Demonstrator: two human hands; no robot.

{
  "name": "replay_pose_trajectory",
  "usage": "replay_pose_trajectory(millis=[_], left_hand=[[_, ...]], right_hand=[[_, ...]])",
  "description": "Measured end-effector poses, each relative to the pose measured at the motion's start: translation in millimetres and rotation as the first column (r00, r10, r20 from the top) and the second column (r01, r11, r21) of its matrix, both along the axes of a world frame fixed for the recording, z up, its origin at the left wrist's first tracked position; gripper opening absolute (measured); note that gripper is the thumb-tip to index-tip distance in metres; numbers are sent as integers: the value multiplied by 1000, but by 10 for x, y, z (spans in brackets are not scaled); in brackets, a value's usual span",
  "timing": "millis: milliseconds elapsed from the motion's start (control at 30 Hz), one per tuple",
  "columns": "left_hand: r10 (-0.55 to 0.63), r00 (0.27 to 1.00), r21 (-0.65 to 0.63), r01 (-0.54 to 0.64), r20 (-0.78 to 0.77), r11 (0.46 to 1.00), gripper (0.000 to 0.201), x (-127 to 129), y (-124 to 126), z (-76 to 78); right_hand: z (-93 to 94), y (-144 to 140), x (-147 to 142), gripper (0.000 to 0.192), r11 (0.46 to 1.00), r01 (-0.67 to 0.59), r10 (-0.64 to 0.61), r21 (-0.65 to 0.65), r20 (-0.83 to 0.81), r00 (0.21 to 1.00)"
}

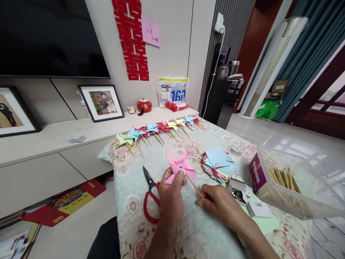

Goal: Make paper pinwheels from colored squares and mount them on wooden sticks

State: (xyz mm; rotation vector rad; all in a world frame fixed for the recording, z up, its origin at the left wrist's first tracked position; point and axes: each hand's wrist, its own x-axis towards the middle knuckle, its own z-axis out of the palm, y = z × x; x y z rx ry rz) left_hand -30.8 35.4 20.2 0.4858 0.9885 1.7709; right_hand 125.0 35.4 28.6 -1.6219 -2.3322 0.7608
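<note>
Just right of the red-handled scissors (152,184), over the flower-clothed desk (205,235), we hold a pink pinwheel (185,166) between our two hands. Our left hand (172,190) is closed round its paper, thumb laid near the metal fastener at the centre; our right hand (218,199) makes a narrow pinch on the lower end of its stick (194,186).

As for progress, we judge this one nearly or fully put together, since its vanes meet at the fastener and its stick is in place. Beyond the scissors, along the far edge, lies a row of pinwheels (162,128) that looks finished. Plenty appears left to work with: to the right of the scissors, past our pinwheel, we have a stack of coloured paper (219,160), and farther right the sticks (285,180) stand ready in a clear bin (257,172).

Counting up, we find one pair of scissors, one pinwheel in hand and at least nine in the row, where overlaps hide the exact number. Right of the scissors we also count one paper stack, one bin, one open box (240,184) of small metal pieces, one white box (259,209) beside it and one clear roll (237,148), perhaps tape. The loose sheets, sticks and metal pieces are too crowded for us to count.
</note>
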Motion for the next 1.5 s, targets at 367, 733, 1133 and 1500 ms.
replay_pose_trajectory(millis=[367,733,1133,1500], left_hand=[[37,998,-90,-32,53,995,35,-27,25,-21],[18,994,-91,-8,108,996,38,-28,18,14],[36,991,-104,-22,131,994,36,-29,21,11],[9,973,-79,10,231,997,37,-48,26,4]], right_hand=[[27,-28,-8,12,998,17,-25,53,157,987],[40,-25,-12,12,999,26,-34,46,169,985],[44,-20,-17,10,999,24,-30,33,189,981],[45,-9,-24,8,999,41,-46,30,196,979]])
